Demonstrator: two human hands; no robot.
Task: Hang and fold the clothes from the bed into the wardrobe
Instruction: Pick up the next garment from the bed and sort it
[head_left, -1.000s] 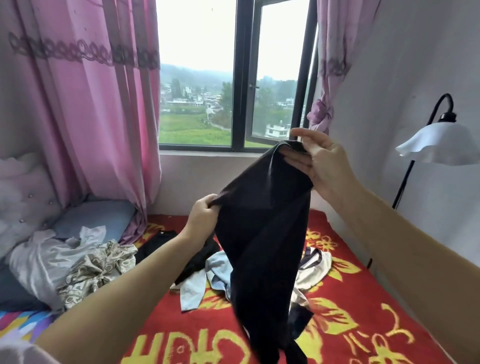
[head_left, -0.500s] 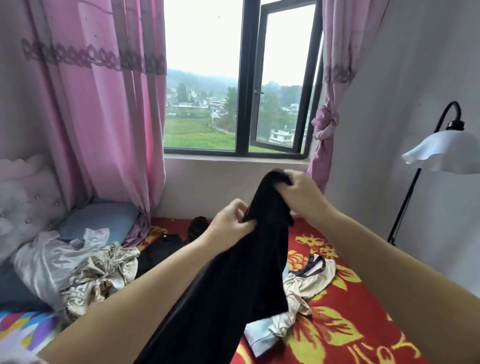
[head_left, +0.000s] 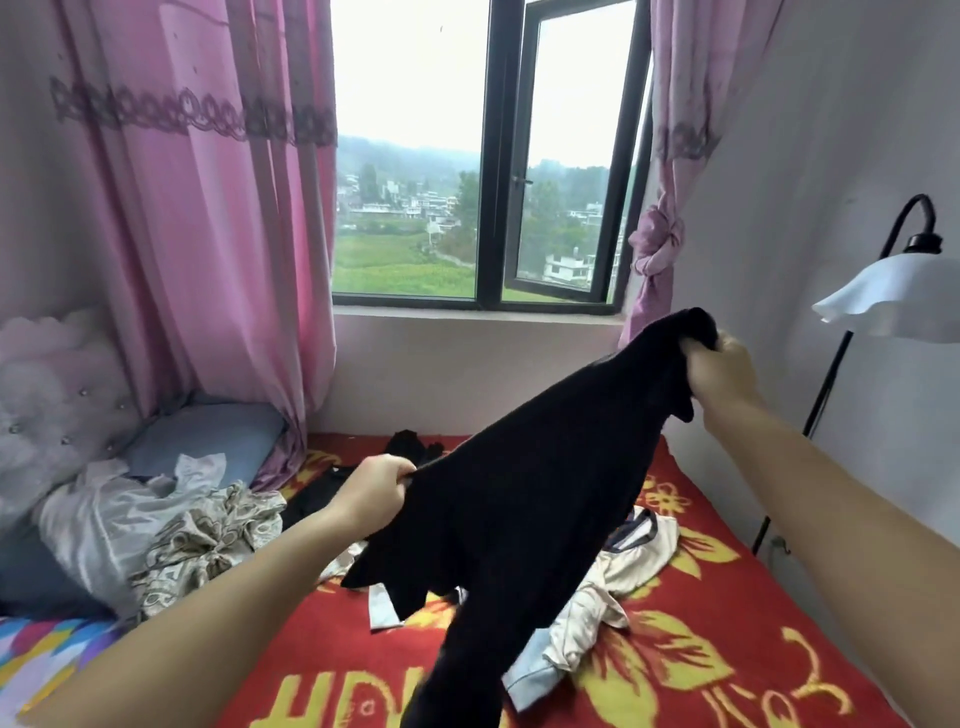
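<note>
A black garment (head_left: 524, 499) is stretched in the air over the bed (head_left: 701, 649), which has a red blanket with yellow flowers. My left hand (head_left: 371, 496) grips its lower left edge. My right hand (head_left: 724, 371) grips its upper end, raised near the right wall. The garment's loose part hangs down to the bottom of the view. Under it lie a cream and pale blue garment (head_left: 618, 582) and other black clothes (head_left: 410, 447) near the window wall. The wardrobe is not in view.
A crumpled white cloth (head_left: 104, 514) and a patterned beige cloth (head_left: 208, 540) lie at the left by a blue pillow (head_left: 208, 439). Pink curtains (head_left: 208, 234) flank the window. A floor lamp with a white shade (head_left: 893, 299) stands at the right wall.
My hands have moved apart: the right one went up and to the right, the left one down and to the left. The black garment is now spread between them.
</note>
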